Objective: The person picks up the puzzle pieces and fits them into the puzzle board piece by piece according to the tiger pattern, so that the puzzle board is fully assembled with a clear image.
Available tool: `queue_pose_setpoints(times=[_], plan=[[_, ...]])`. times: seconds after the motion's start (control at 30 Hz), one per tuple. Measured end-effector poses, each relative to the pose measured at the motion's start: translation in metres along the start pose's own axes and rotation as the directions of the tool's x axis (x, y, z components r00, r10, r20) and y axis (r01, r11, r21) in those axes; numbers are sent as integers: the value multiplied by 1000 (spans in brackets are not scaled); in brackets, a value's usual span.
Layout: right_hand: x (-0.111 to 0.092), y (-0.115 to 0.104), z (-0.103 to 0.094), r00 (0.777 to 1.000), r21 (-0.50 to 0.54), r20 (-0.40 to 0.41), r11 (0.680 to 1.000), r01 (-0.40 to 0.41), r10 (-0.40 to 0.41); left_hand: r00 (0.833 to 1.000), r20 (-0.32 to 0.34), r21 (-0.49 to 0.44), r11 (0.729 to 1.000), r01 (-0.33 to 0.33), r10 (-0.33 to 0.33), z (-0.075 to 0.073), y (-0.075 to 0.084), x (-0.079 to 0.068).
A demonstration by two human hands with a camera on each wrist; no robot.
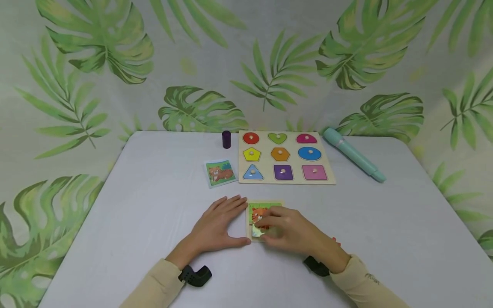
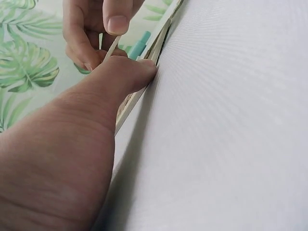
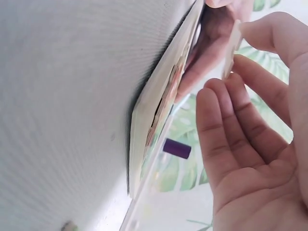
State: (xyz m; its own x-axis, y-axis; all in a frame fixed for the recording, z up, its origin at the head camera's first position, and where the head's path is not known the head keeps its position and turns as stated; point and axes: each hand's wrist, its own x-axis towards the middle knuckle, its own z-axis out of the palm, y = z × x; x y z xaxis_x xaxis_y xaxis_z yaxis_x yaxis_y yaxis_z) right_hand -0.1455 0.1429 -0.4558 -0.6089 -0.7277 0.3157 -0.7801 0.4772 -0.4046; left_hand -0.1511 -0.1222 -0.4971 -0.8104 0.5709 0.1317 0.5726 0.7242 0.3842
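Note:
A small wooden jigsaw board (image 1: 248, 218) with an orange tiger picture lies on the table between my hands. My left hand (image 1: 219, 226) lies spread along its left side, fingertips and thumb touching the frame. My right hand (image 1: 289, 229), over the board, pinches a thin jigsaw piece (image 1: 257, 231) between thumb and fingers. From the right wrist, this piece (image 3: 232, 50) is seen edge-on, tilted up above the board. The right hand covers much of the board's right half in the head view.
Behind lies a wooden shape board (image 1: 265, 163) with colourful knobbed pieces. To its left are a picture card (image 1: 220, 173) and a dark purple cylinder (image 1: 226, 140). A teal stick-like object (image 1: 354, 156) lies at its right. Something small and red (image 1: 336, 241) shows beside the right wrist.

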Motion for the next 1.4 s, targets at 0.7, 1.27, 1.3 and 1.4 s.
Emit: queue_pose_setpoints(times=[0.7,1.27,1.3,1.4], plan=[[3,-1,4,994,-10,70,996,-84,85,1000,-5,-10,1000,3,-3,-2,0,1],[4,-3,7,980,-58,154,991,-122,130,1000,1,-13,1000,9,-9,-2,1,0],[4,-3,6,980,-58,155,991,-120,128,1000,0,-16,1000,9,-9,-2,1,0],[3,-3,6,979,-64,163,992,-111,120,1000,3,-22,1000,10,-10,-2,2,1]])
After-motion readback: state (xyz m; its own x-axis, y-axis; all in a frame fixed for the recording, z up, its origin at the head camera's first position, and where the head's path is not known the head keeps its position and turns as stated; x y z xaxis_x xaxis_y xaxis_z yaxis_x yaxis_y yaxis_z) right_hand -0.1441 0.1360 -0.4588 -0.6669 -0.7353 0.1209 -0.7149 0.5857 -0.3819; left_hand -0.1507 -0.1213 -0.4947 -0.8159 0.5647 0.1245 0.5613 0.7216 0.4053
